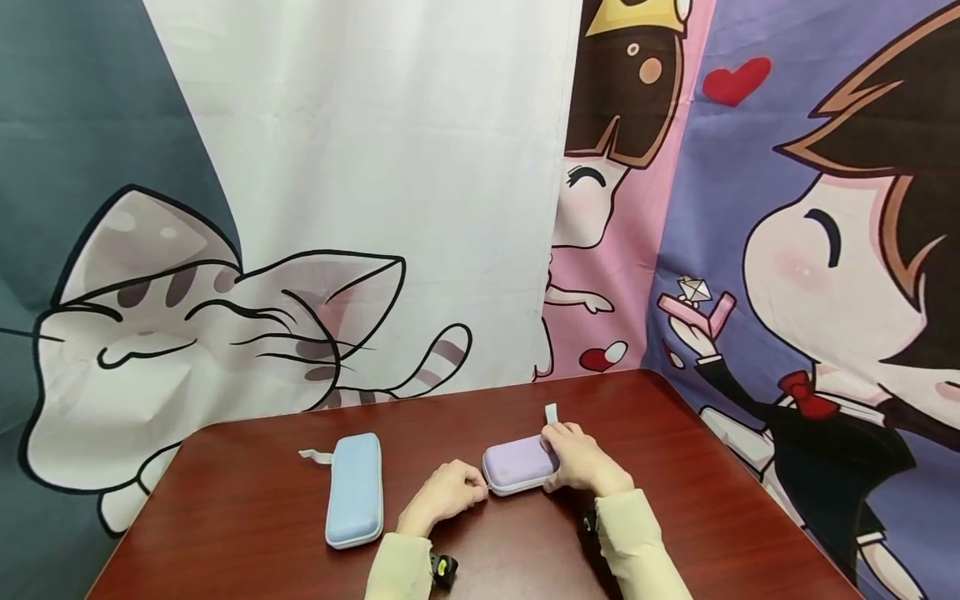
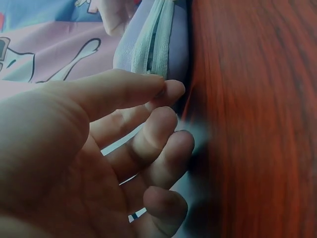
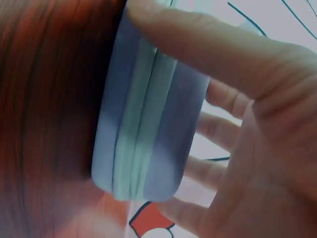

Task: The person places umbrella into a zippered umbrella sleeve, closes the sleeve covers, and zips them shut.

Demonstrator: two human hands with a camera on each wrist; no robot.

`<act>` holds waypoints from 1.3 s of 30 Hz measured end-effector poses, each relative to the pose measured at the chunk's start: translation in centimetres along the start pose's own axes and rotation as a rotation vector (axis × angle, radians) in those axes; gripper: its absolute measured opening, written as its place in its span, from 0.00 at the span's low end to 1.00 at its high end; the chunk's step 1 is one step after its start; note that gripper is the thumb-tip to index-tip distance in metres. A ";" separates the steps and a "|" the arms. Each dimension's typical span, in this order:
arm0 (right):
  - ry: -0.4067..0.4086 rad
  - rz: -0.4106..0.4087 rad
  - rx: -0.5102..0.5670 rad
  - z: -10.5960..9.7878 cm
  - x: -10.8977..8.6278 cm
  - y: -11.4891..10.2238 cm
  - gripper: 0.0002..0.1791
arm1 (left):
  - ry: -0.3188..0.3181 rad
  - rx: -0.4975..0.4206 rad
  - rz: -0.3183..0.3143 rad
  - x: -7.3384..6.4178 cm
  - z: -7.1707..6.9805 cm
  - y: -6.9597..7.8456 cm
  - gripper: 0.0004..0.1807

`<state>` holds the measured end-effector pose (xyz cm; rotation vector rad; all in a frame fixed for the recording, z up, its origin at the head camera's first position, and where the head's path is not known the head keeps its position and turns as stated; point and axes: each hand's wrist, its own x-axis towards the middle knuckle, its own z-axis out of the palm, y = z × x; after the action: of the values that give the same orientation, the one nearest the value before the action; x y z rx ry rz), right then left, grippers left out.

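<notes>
A purple zippered case (image 1: pixel 517 465) lies on the table, its pale zipper along the side. My right hand (image 1: pixel 581 458) grips its right end, with the thumb at the near side and fingers over the far side. At the left corner is my left hand (image 1: pixel 450 490), thumb and index finger pinched together at the zipper. In the left wrist view the zipper tape (image 2: pixel 165 42) shows a narrow dark gap just beyond those fingertips; the pinched pull itself is hidden. The right wrist view shows the zipper's two bands (image 3: pixel 143 124) close together along the case.
A light blue zippered case (image 1: pixel 355 492) lies left of my left hand, its pale strap (image 1: pixel 315 456) pointing left. Another strap (image 1: pixel 551 412) sticks up behind the purple case. The reddish-brown table (image 1: pixel 255 500) ends at a printed cartoon curtain (image 1: pixel 450 208).
</notes>
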<state>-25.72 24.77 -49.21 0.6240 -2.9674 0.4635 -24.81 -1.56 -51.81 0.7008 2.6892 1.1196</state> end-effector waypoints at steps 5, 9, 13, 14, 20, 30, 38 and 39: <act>-0.016 -0.009 0.115 0.0 0.2 0.8 0.31 | 0.056 0.017 -0.026 -0.1 -0.8 -0.5 0.04; -0.007 0.009 0.128 0.2 0.2 1.0 0.31 | 0.093 0.025 -0.050 -0.1 -0.9 -0.7 0.04; 0.005 0.020 0.123 0.1 0.2 0.9 0.31 | 0.105 0.019 -0.030 0.1 -0.5 -0.5 0.04; 0.006 0.017 0.122 0.1 0.1 0.9 0.31 | 0.106 0.018 -0.023 0.1 -0.4 -0.4 0.04; 0.009 -0.003 0.108 0.1 0.3 1.0 0.31 | 0.123 0.035 0.014 0.1 -0.2 -0.1 0.05; -0.006 0.032 0.077 0.1 0.1 0.3 0.30 | 0.142 0.031 0.036 -0.1 0.1 -0.1 0.07; -0.054 0.138 0.026 -0.6 -0.1 -0.9 0.32 | 0.100 0.002 0.064 -0.2 -0.3 0.0 0.08; -0.058 0.147 0.021 -0.6 -0.2 -1.0 0.32 | 0.090 -0.002 0.070 -0.2 -0.4 -0.1 0.07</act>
<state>-25.13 24.14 -48.35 0.4292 -3.0809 0.4968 -24.80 -1.91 -51.58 0.7682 2.7564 1.1981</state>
